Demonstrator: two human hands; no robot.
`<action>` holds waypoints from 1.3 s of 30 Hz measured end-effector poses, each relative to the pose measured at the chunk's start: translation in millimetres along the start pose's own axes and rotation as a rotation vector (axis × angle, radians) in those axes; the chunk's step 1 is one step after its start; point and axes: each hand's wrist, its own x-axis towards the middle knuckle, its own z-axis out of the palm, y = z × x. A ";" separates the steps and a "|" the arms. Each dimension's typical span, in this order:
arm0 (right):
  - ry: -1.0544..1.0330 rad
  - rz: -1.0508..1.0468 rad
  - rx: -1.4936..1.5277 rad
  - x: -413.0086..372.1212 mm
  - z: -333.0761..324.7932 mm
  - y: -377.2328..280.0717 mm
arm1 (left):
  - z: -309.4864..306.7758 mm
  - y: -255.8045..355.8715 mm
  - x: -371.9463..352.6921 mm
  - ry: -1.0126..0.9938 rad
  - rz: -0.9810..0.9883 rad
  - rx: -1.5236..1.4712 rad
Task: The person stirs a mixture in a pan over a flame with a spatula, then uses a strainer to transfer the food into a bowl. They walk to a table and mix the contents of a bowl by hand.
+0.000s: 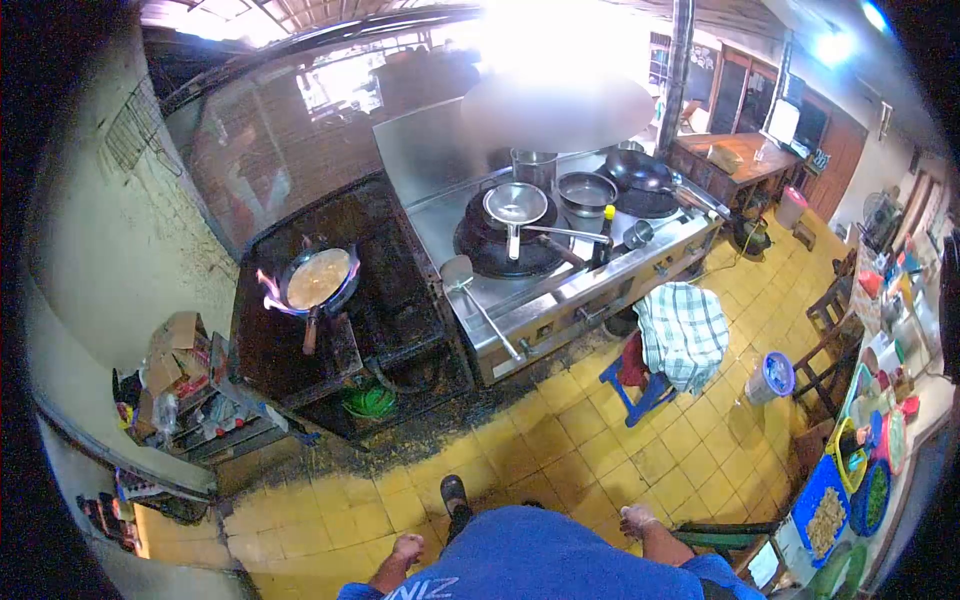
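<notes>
My left hand (408, 548) hangs low beside my blue shirt, over the yellow tiled floor, its fingers curled; whether it holds anything is too small to tell. My right hand (637, 521) is out on the other side of the shirt, fingers bent, touching nothing that I can see. Ahead on the left, a wok (318, 281) with light brown liquid in it sits over flames on a dark stove, its wooden handle towards me. On the steel range (480, 330) stand a strainer (515, 204), a pan (587, 192), a large wok (640, 172) and a spatula (457, 273).
A blue stool (640, 400) carries a checked cloth (683, 335). Near it stands a bucket (772, 379). Along the right runs a counter with a blue tray of food (823, 515) and several bowls. A shelf with cardboard boxes (180, 360) is at the left wall.
</notes>
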 end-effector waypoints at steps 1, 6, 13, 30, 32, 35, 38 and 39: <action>0.027 0.032 0.017 -12.8 0.1 -9.5 | 2.4 4.3 -5.2 0.062 0.017 0.077; 0.043 -0.057 -0.134 12.8 -1.6 10.5 | 2.0 9.4 -13.1 0.025 0.051 -0.066; 0.135 -0.114 -0.070 -55.3 1.4 -41.2 | 9.5 16.5 -36.2 0.061 0.009 -0.148; 0.028 0.032 0.284 -28.1 1.2 -20.6 | 11.4 -2.4 -32.3 -0.011 -0.183 -0.285; 0.068 0.069 0.251 -26.4 0.6 -21.2 | 17.1 33.7 -61.1 0.128 -0.082 -0.080; 0.002 0.032 0.325 -4.8 -1.7 -4.2 | -0.7 9.7 -36.8 -0.106 -0.175 -0.526; 0.004 -0.052 -0.017 -1.7 -1.4 -8.1 | 8.6 14.1 -31.6 0.064 -0.063 -0.067; 0.030 -0.003 0.099 -5.4 0.9 -10.8 | 8.2 9.8 -27.1 0.042 -0.080 -0.184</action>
